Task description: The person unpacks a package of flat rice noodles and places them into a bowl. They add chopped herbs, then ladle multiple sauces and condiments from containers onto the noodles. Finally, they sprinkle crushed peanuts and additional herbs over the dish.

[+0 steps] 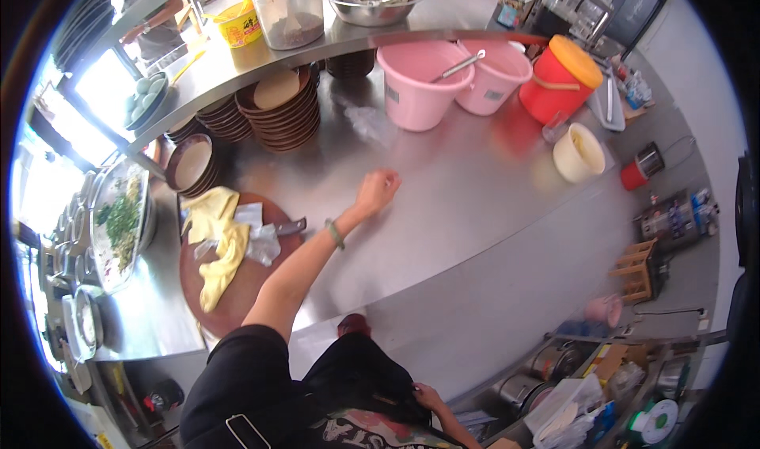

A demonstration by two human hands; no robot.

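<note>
L hand (380,189) clenched over s/s counter (467,203), R hand (428,397) low, grip unclear, 2 pink buckets (413,97) atop

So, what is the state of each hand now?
Left hand: curled closed over shiny steel table, no held thing visible.
Right hand: beside black clothing, grip cannot be told.

Yellow tub (240,29), far left: printed characters. Pink buckets (413,93), far: small grey labels, illegible. Shirt (360,435), near: large pale lettering, partly hidden.
</note>
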